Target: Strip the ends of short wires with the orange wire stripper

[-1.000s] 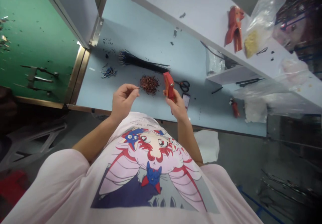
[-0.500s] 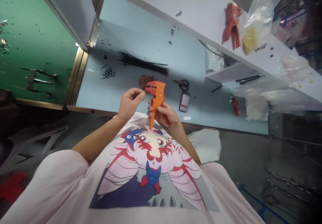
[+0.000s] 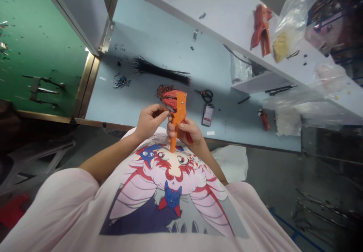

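Observation:
My right hand (image 3: 188,130) is wrapped round the handles of an orange and red wire stripper (image 3: 180,106), held upright in front of my chest with its red jaws pointing left. Close by the jaws, my left hand (image 3: 151,120) is pinched, thumb against forefinger, its fingertips touching or almost touching the tool. Whatever sits in that pinch is too small to make out. Behind the jaws lies a heap of small copper-brown bits (image 3: 162,90). Farther back on the blue bench rests a bundle of black wires (image 3: 161,70).
Scissors (image 3: 207,95) and a phone (image 3: 208,115) lie right of the stripper. A small pile of metal bits (image 3: 121,82) is at the left. Another red tool (image 3: 261,29) lies on the shelf beside plastic bags; a red-handled tool (image 3: 264,119) lies at the bench's right.
My left hand has moved right and slightly down, up to the lower side of the stripper's jaws. The stripper has turned slightly, its handle end lower and a little to the right.

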### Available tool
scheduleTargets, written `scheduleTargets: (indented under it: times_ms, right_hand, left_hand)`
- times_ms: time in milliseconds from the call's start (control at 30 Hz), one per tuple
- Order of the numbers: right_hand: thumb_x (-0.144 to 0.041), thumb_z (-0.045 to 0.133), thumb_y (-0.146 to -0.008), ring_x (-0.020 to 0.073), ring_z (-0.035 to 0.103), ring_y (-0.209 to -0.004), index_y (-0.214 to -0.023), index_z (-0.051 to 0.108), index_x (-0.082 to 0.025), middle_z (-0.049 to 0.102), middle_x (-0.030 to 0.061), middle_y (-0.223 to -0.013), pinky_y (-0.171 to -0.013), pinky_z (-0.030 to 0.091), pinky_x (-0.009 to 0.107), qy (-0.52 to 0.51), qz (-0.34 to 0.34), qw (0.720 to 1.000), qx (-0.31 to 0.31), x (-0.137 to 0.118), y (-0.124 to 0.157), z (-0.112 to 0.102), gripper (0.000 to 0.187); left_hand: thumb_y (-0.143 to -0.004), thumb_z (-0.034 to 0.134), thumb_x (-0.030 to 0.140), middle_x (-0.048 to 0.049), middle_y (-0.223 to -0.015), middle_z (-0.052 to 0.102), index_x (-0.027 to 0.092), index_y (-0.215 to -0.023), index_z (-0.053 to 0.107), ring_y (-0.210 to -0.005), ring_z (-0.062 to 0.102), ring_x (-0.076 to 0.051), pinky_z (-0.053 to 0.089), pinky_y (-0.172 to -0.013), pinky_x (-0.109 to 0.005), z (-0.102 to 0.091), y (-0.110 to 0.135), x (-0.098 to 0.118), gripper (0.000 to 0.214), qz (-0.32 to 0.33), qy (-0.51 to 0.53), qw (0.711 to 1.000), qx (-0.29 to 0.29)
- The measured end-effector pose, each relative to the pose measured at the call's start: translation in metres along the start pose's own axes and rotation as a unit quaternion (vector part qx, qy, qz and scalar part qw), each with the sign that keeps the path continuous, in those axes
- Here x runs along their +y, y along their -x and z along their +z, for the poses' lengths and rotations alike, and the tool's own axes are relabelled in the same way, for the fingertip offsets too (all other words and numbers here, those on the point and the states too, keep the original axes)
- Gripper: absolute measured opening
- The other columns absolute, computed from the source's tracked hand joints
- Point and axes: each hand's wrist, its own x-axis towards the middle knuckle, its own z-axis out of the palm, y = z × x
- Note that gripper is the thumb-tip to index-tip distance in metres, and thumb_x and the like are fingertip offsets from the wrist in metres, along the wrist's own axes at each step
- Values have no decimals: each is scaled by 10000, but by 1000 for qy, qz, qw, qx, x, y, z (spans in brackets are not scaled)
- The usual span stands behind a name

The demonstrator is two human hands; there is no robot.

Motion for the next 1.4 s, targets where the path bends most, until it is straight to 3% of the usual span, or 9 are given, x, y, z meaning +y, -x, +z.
scheduleTargets:
  times_ms: [400,800,1033,1133,1233,1400]
  right_hand:
    - [-335,652,-754,78,457,-516,-951,474,-188,451,-51,-656,-540,524,275,9,-3,1000,-26,2,-4,-1,303]
    - [-402,700,-727,54,366,-413,-860,425,-211,407,-89,-570,-423,484,236,42,16,999,17,3,-2,2,360]
    - [-401,645,-793,21,164,-329,-726,382,-204,288,-126,-477,-290,306,139,21,21,999,32,3,-4,1,336]
    - [-406,610,-809,45,315,-366,-812,454,-201,388,-98,-526,-368,416,184,7,4,999,49,2,-10,-5,257]
    - [-408,548,-830,112,537,-576,-921,506,-195,554,-21,-690,-562,532,288,7,-21,994,106,-2,-17,-13,236]
    - [-353,543,-810,140,592,-699,-912,523,-197,603,-1,-775,-726,535,346,14,-70,983,169,-5,-18,-32,188]
  left_hand:
    - [-750,658,312,-26,-667,674,154,-735,637,-630,624,-127,507,-621,-248,1,-1,-4,160,0,10,1000,-18]
    - [-702,694,327,-36,-707,680,154,-753,667,-643,606,-128,487,-617,-250,2,-3,-11,182,-25,18,999,-26]
    - [-713,670,334,-21,-686,657,156,-734,663,-624,564,-114,460,-600,-238,3,-2,-11,180,-20,-16,1000,2]
    - [-730,646,327,-25,-709,667,160,-764,674,-648,565,-121,456,-617,-241,0,-9,-20,173,-11,-46,999,10]
    - [-720,636,306,-28,-727,671,162,-770,686,-653,560,-121,442,-627,-240,-8,-23,-41,160,1,-97,994,41]
    - [-702,626,255,-13,-681,642,160,-751,694,-591,504,-100,396,-595,-224,-30,-49,-65,127,7,-158,984,82]
